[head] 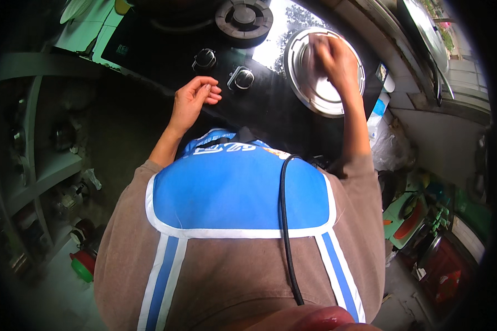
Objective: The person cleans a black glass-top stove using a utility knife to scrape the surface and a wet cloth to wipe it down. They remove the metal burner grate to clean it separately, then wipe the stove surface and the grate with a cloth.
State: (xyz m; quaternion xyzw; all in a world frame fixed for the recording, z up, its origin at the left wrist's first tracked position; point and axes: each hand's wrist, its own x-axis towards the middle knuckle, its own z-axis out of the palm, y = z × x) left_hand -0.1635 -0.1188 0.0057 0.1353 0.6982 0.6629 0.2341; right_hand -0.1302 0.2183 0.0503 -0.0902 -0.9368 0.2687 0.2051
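Note:
On the right of the black glass gas hob (269, 99) lies a round, shiny metal disc (329, 99) with a notched, stepped rim. Over its upper middle is my right hand (335, 60), fingers bent down and blurred. Whether a cloth or another thing is under those fingers cannot be made out. My left hand (195, 95) hovers at the hob's front edge, loosely curled and holding nothing. Near its fingertips is a control knob (243, 78); a second knob (204, 59) sits farther left.
A burner with a round ring (243, 18) stands at the back. Beyond the hob's right end are a clear plastic bag (391, 145) and a window frame (397, 53). Shelves (54, 165) line the left. A black cable (285, 207) hangs over the blue apron (236, 190).

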